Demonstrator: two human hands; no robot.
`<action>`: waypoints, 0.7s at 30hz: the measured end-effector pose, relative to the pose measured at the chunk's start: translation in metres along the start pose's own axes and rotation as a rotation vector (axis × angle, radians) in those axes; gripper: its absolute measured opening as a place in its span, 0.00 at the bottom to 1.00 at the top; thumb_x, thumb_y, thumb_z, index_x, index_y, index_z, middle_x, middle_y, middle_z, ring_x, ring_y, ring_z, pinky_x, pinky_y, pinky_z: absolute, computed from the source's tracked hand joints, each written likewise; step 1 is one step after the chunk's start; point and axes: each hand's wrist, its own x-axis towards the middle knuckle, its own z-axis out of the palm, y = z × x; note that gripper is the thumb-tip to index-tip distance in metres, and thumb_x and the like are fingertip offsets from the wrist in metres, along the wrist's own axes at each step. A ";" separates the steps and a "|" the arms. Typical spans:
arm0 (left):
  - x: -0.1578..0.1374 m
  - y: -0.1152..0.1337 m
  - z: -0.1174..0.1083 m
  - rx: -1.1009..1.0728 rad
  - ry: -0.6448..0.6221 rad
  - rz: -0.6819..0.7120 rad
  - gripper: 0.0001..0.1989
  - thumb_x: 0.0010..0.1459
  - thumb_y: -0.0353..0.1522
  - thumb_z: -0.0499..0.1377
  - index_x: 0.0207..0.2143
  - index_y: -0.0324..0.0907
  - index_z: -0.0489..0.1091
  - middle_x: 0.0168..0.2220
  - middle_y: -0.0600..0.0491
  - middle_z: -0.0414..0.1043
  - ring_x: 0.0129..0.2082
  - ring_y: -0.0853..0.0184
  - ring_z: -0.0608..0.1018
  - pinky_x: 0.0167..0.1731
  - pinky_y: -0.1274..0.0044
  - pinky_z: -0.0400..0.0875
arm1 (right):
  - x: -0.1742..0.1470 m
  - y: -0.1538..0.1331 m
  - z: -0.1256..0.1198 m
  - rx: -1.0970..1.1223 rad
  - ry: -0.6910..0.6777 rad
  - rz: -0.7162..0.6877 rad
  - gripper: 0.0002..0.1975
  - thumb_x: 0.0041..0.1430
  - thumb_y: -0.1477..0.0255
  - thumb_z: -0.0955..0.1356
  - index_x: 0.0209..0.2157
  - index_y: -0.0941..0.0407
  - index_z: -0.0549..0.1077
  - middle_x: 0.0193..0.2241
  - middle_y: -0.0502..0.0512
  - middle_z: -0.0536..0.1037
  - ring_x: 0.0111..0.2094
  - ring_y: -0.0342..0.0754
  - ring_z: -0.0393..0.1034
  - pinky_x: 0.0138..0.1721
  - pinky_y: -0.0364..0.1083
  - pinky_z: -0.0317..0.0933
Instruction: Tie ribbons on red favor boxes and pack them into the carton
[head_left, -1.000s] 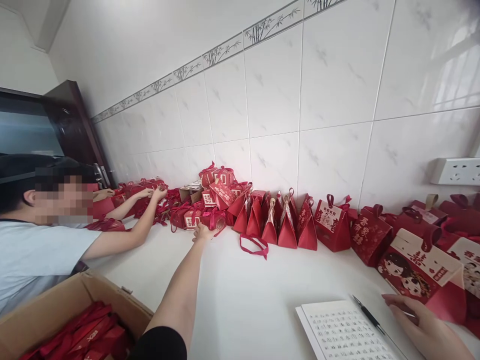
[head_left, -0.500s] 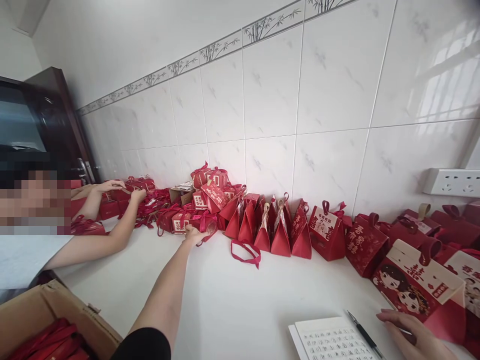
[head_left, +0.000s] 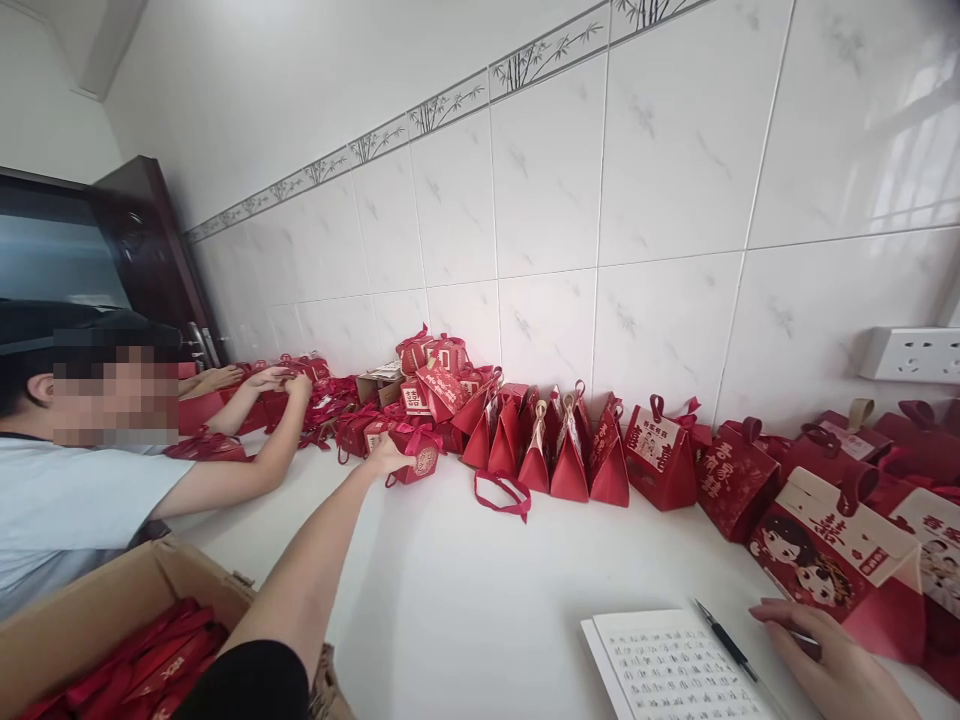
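My left hand (head_left: 388, 456) reaches across the white table, closed on a small red gift box (head_left: 418, 460) with a round gold emblem and a ribbon. A pile of similar red boxes (head_left: 442, 385) rises just behind it. A loose red ribbon loop (head_left: 504, 494) lies to its right. Near the front right, my right hand (head_left: 825, 645) rests low with its fingers apart; something small and dark shows beneath them, too unclear to name. Beside that hand lie a black pen (head_left: 724, 638) and an open notebook (head_left: 667, 660) with handwriting.
Triangular red gift bags (head_left: 574, 460) stand along the tiled wall, with larger handled boxes (head_left: 832, 545) at right. An open cardboard carton (head_left: 97, 600) of red items is at lower left. A co-worker (head_left: 82, 500) handles red boxes at left. A socket (head_left: 911, 355) is on the wall.
My left hand has turned and drawn the red gift box slightly nearer, so its round emblem faces me more. The co-worker's hands have come together. The view has shifted a little left.
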 end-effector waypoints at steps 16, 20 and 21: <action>-0.140 0.103 -0.020 -0.228 -0.675 0.746 0.50 0.32 0.28 0.66 0.60 0.40 0.50 0.55 0.42 0.61 0.50 0.57 0.71 0.45 0.71 0.70 | -0.023 -0.061 -0.001 0.297 0.005 -0.153 0.25 0.50 0.49 0.61 0.31 0.56 0.72 0.40 0.61 0.73 0.41 0.57 0.70 0.39 0.51 0.69; -0.158 0.135 0.034 -0.350 -0.687 0.938 0.50 0.31 0.28 0.67 0.59 0.38 0.50 0.56 0.40 0.58 0.55 0.53 0.66 0.52 0.67 0.64 | -0.024 -0.097 0.009 0.482 -0.219 -0.186 0.27 0.55 0.48 0.62 0.44 0.56 0.67 0.48 0.61 0.69 0.47 0.56 0.67 0.45 0.53 0.66; -0.162 0.141 0.049 -0.395 -0.686 0.953 0.50 0.31 0.28 0.67 0.59 0.38 0.51 0.56 0.39 0.58 0.55 0.53 0.66 0.53 0.66 0.63 | -0.022 -0.102 0.013 0.521 -0.243 -0.182 0.28 0.55 0.48 0.62 0.47 0.55 0.64 0.50 0.62 0.68 0.48 0.56 0.66 0.46 0.54 0.65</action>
